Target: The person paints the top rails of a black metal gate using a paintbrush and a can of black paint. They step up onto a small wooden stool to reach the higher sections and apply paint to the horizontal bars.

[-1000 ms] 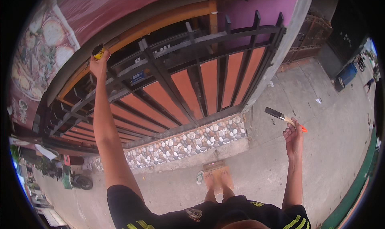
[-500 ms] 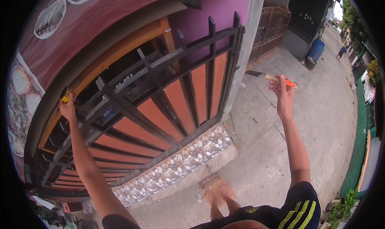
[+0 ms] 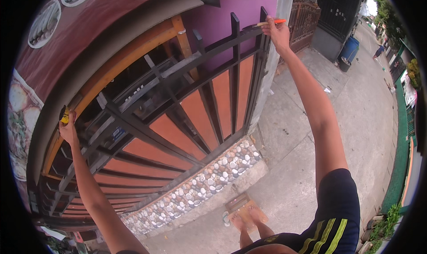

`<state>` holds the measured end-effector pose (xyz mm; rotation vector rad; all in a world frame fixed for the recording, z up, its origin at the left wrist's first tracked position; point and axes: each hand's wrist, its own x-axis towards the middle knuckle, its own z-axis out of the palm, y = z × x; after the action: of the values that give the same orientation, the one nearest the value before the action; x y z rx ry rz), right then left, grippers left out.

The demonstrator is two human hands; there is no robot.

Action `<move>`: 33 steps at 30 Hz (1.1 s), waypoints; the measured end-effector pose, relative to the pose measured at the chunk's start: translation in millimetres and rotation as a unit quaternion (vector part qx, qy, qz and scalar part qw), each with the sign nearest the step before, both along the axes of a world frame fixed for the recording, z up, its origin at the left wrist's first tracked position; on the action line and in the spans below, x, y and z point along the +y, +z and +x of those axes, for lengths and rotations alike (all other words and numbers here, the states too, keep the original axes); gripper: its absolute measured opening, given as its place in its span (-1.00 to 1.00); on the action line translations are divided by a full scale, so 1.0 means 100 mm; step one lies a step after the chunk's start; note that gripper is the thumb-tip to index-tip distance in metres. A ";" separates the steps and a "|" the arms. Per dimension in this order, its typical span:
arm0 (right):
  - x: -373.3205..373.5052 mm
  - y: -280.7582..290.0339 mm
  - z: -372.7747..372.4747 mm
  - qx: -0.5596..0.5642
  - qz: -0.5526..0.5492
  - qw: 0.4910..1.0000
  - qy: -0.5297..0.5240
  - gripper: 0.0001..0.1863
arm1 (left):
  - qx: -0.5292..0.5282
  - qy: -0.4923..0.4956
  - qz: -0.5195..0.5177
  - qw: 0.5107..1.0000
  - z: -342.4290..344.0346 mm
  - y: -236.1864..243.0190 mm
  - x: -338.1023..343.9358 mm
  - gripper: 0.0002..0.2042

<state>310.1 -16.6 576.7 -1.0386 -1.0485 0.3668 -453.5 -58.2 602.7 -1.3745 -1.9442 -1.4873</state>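
My left hand (image 3: 67, 125) is closed on a small yellow container with a dark top (image 3: 65, 115), raised at the left by the orange frame (image 3: 78, 107). My right hand (image 3: 275, 31) grips a paintbrush (image 3: 264, 23) with a wooden, orange-tipped handle. Its dark bristles are at the top rail of a black metal gate (image 3: 235, 29), near the right-end spikes; whether they touch is hard to tell. The gate has orange-red panels (image 3: 198, 120) between its dark bars.
I stand barefoot on a wooden step (image 3: 249, 211) below a pebbled ledge (image 3: 200, 185). A concrete lane (image 3: 369, 98) runs right, with a blue barrel (image 3: 350, 49), a bucket (image 3: 344, 65) and a distant person (image 3: 379, 50). Pink wall (image 3: 240, 0) and maroon signboard (image 3: 53, 53) rise behind the gate.
My right hand has risen from over the pavement to the gate's top rail with the brush. The view has turned rightward; my left hand still holds the container, now lower in the picture.
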 end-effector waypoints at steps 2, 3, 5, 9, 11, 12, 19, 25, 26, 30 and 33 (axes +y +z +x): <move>0.15 -0.04 -0.05 -0.001 -0.006 1.000 -0.020 -0.59 | 0.009 0.005 0.011 1.000 -0.02 -0.04 -0.01 -0.34; 0.21 -0.05 -0.07 0.000 -0.013 0.999 -0.038 -0.59 | 0.011 0.006 0.011 1.000 -0.05 -0.05 -0.01 -0.34; 0.30 -0.07 -0.07 -0.012 -0.020 0.999 -0.038 -0.59 | -0.052 -0.035 0.019 0.998 -0.08 -0.06 -0.02 -0.34; 0.43 -0.13 -0.03 -0.046 -0.019 0.996 -0.068 -0.63 | -0.030 -0.004 -0.003 1.000 -0.08 -0.07 0.02 -0.37; 0.46 -0.17 0.00 -0.057 -0.029 0.995 -0.078 -0.63 | -0.037 -0.028 0.004 0.999 -0.08 -0.11 0.03 -0.37; 0.45 -0.20 0.01 -0.070 -0.046 0.994 -0.075 -0.61 | -0.043 -0.050 0.010 0.998 -0.08 -0.14 0.04 -0.38; 0.14 -0.20 0.04 -0.060 -0.059 0.995 -0.059 -0.60 | -0.027 -0.033 0.019 0.999 -0.20 -0.04 -0.05 -0.39; 0.53 -0.19 0.15 -0.037 -0.006 0.996 -0.076 -0.63 | -0.060 -0.002 -0.017 0.998 0.00 -0.13 0.04 -0.38; 0.55 -0.22 0.10 -0.045 -0.022 0.995 -0.083 -0.63 | -0.057 0.000 -0.017 0.998 -0.05 -0.13 0.03 -0.38; 0.42 -0.32 0.09 -0.106 -0.045 0.986 -0.125 -0.63 | -0.049 -0.009 0.005 0.999 -0.15 -0.11 0.00 -0.35; 0.32 -0.28 0.08 -0.064 -0.045 0.988 -0.133 -0.60 | -0.046 -0.011 0.009 0.999 -0.15 -0.11 -0.01 -0.34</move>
<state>318.0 15.8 548.5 -1.2787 -0.9983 0.1323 -468.2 -59.5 591.8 -1.3448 -1.9721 -1.6012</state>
